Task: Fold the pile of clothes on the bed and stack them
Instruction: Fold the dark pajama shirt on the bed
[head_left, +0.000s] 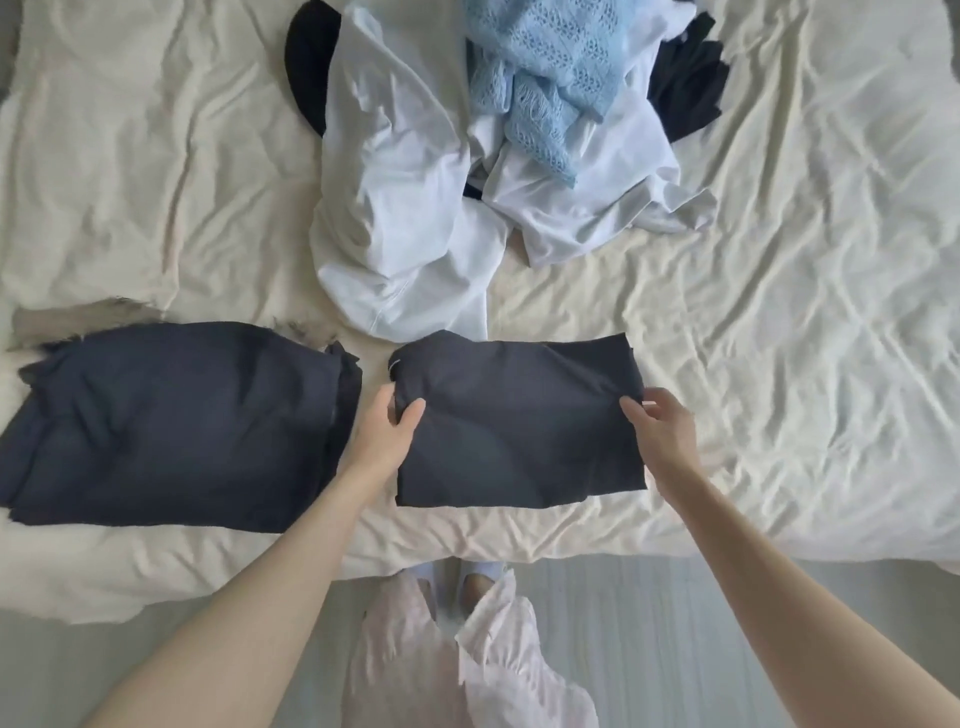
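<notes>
Standing at the foot of the bed (779, 260), the person has a dark garment (519, 421) lying flat in a rough rectangle at the centre of the frame, near the bed's lower edge. The left hand (387, 431) is clamped on its left edge, thumb on top and fingers tucked under the cloth. The right hand (660, 421) pinches the right edge between thumb and fingertips, near the upper right corner.

To the left, just beside the garment with a thin strip of sheet between them, lies a dark stack (176, 421) of clothes already folded, with a grey piece showing beneath it at its top edge. In the upper middle of the frame sits the pile (467, 156) not yet done: white cloth, a pale blue knit (550, 73) on top, and black cloth at both sides.

My guess is the fold is finished, or lacks one last halving, and the garment goes onto the stack next. To do that well, both hands should lift together and keep the cloth taut and level so the layers do not slip open. The right grip looks light and might take more cloth. Setting it square on the stack, edges matched, then smoothing it flat, would keep the stack from leaning.

Only this one head view is given.
</notes>
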